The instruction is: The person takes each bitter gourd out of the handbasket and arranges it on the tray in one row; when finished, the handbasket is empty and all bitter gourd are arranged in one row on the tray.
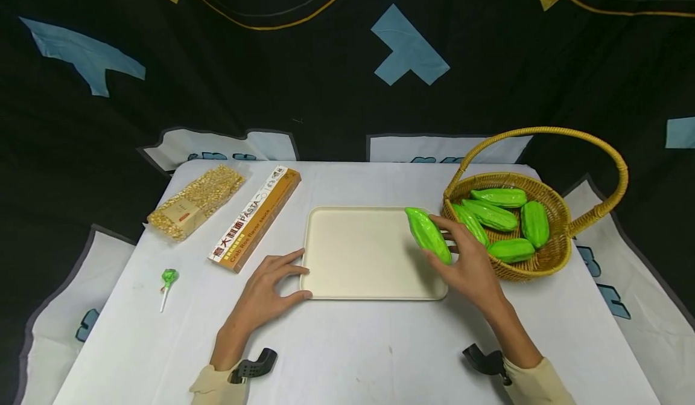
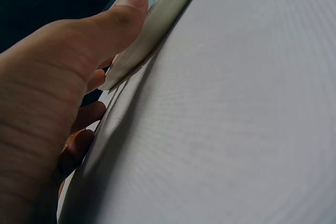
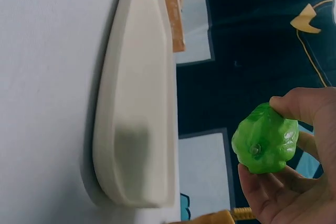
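Observation:
My right hand (image 1: 464, 260) holds a glossy, ridged green bitter melon (image 1: 428, 235) above the right side of a cream tray (image 1: 358, 254). The right wrist view shows the bitter melon (image 3: 265, 140) raised off the tray (image 3: 142, 77), between the thumb and fingers of the right hand (image 3: 299, 166). At the tray's near left corner, my left hand (image 1: 266, 290) holds the rim, fingertips on the left side and thumb at the front. The left wrist view has that thumb lying against the rim (image 2: 163, 19); part of the fingers is hidden.
A wicker basket (image 1: 561, 242) with a tall handle stands right of the tray and contains several green bitter melons (image 1: 488, 215). To the left lie a pasta box (image 1: 255, 218), a clear bag of yellow kernels (image 1: 198, 203) and a green lollipop (image 1: 169, 277) on the white table (image 1: 347, 350).

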A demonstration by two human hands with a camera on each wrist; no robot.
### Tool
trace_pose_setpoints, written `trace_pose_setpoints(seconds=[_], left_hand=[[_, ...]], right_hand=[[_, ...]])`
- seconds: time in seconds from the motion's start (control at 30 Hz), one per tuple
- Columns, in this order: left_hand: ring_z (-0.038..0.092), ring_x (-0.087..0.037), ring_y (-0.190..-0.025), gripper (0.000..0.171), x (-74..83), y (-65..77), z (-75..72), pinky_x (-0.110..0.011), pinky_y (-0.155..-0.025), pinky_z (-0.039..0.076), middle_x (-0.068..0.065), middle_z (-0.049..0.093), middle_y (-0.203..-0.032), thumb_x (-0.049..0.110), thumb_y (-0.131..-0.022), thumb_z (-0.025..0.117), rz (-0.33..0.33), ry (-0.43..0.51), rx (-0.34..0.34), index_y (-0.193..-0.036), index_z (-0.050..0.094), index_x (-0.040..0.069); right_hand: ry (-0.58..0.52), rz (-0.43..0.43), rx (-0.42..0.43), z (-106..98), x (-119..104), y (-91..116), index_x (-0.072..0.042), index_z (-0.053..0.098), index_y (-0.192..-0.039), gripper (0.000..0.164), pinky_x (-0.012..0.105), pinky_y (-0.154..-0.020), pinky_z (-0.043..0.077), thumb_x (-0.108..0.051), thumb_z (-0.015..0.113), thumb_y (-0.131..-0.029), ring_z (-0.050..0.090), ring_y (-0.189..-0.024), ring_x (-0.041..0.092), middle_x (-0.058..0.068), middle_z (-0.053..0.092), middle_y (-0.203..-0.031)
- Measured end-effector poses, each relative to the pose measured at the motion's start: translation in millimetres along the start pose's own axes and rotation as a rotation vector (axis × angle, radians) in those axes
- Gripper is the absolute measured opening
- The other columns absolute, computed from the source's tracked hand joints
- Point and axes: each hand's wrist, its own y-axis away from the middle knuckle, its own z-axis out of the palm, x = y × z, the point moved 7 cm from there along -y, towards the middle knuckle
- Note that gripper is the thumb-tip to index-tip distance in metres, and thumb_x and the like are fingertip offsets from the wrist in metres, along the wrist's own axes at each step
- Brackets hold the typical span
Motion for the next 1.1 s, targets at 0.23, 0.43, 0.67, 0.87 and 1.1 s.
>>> trace_pose_setpoints(seconds=[0.23, 0.43, 0.67, 0.87, 1.1], left_hand=[[0.058, -0.019, -0.127, 0.046, -0.8, -0.3, 0.5, -0.044, -0.107, 0.051, 0.009, 0.059, -0.158, 0.041, -0.077, 0.098, 0.001, 0.001, 0.002, -0.118, 0.081, 0.025], [0.058, -0.019, -0.127, 0.047, -0.6, -0.5, 0.7, -0.045, -0.107, 0.051, 0.009, 0.058, -0.159, 0.041, -0.077, 0.098, -0.008, 0.003, -0.006, -0.118, 0.081, 0.025], [0.058, -0.019, -0.127, 0.047, -0.6, -1.1, 2.1, -0.044, -0.108, 0.051, 0.009, 0.058, -0.159, 0.041, -0.077, 0.098, -0.005, 0.013, -0.008, -0.118, 0.081, 0.026], [0.058, -0.018, -0.126, 0.047, -0.7, -1.3, 2.2, -0.043, -0.107, 0.051, 0.011, 0.058, -0.159, 0.042, -0.077, 0.098, -0.004, 0.01, -0.01, -0.118, 0.081, 0.026], [0.058, -0.018, -0.126, 0.048, -0.4, -1.0, 0.7, -0.042, -0.107, 0.05, 0.009, 0.058, -0.158, 0.042, -0.077, 0.098, 0.0, 0.007, -0.009, -0.119, 0.081, 0.026]], right_hand=[[-0.04, -0.006, -0.024, 19, -4, -8, -0.008, 0.059, -0.15, 0.073, 0.044, -0.084, 0.064, -0.003, 0.09, -0.084, 0.07, -0.115, 0.031, 0.015, 0.067, -0.139], [-0.063, 0.015, -0.059, 36, -8, -14, -0.013, 0.059, -0.151, 0.071, 0.045, -0.086, 0.065, -0.009, 0.089, -0.087, 0.069, -0.117, 0.029, 0.012, 0.069, -0.134], [-0.099, 0.022, -0.104, 57, -10, -20, -0.012, 0.057, -0.152, 0.071, 0.043, -0.086, 0.065, -0.011, 0.088, -0.088, 0.068, -0.117, 0.027, 0.012, 0.068, -0.132], [-0.134, 0.04, -0.153, 76, -12, -26, -0.012, 0.056, -0.153, 0.07, 0.041, -0.089, 0.065, -0.013, 0.087, -0.09, 0.066, -0.118, 0.025, 0.011, 0.066, -0.134], [-0.164, 0.05, -0.181, 95, -17, -33, -0.013, 0.056, -0.153, 0.068, 0.039, -0.091, 0.065, -0.014, 0.086, -0.092, 0.066, -0.12, 0.025, 0.011, 0.066, -0.134]])
